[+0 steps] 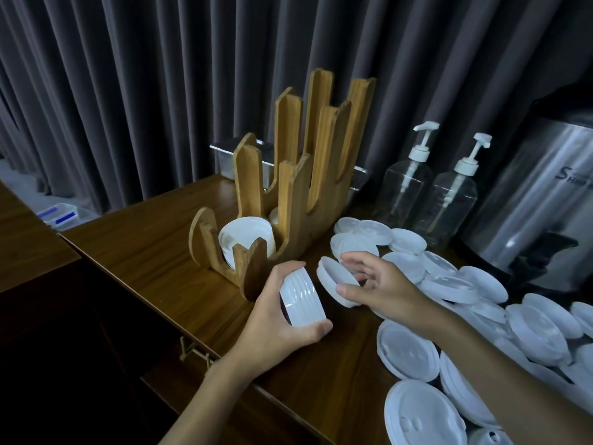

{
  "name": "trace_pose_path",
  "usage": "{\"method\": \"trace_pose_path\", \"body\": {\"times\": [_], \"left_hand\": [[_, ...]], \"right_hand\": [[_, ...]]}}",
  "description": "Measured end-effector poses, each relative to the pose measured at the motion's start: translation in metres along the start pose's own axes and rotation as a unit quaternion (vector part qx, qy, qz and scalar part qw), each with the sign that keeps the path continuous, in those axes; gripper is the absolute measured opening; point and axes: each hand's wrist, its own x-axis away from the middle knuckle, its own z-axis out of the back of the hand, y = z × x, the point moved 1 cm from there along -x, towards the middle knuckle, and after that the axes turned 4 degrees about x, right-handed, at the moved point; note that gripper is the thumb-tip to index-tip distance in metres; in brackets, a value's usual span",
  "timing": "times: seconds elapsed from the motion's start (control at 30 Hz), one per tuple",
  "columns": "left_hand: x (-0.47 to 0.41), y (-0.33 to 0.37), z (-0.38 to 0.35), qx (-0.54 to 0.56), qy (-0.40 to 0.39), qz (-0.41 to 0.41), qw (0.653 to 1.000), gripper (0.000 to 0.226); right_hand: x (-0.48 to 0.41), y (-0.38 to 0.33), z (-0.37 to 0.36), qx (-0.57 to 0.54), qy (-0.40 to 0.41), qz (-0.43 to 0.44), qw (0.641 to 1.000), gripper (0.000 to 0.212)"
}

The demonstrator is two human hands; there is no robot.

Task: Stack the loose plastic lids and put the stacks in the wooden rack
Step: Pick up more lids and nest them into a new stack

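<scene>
My left hand (276, 319) grips a short stack of white plastic lids (301, 298), held on edge just in front of the wooden rack (288, 194). My right hand (378, 284) pinches a single white lid (333, 282) between thumb and fingers, a small gap to the right of the stack. A stack of lids (247, 240) lies in the rack's lowest front slot. Several loose lids (481, 303) are heaped on the wooden counter (154, 252) to the right, under and beyond my right forearm.
Two clear pump bottles (404, 191) (449, 200) and a steel urn (539, 200) stand at the back right. A metal container (231, 155) sits behind the rack. Grey curtains hang behind. The counter's left edge drops to a dark gap; a blue-lidded box (61, 216) lies far left.
</scene>
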Motion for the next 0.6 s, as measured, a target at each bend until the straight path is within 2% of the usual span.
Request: {"method": "trace_pose_path", "body": {"times": [0.07,0.2,0.4,0.6], "left_hand": [[0.000,0.001,0.000,0.016,0.005,-0.008,1.000,0.084],[0.000,0.003,-0.001,0.031,0.010,-0.037,0.999,0.084],[0.001,0.008,-0.005,0.053,0.022,-0.055,0.997,0.083],[-0.001,0.019,-0.007,0.022,0.008,-0.071,0.997,0.083]], "right_hand": [[0.007,-0.004,-0.001,-0.059,-0.004,0.006,0.998,0.052],[0.018,-0.014,-0.009,-0.152,-0.035,0.014,0.988,0.064],[0.023,-0.022,-0.021,-0.166,-0.072,0.021,0.983,0.069],[0.029,-0.027,-0.011,-0.169,-0.092,0.021,0.981,0.073]]}}
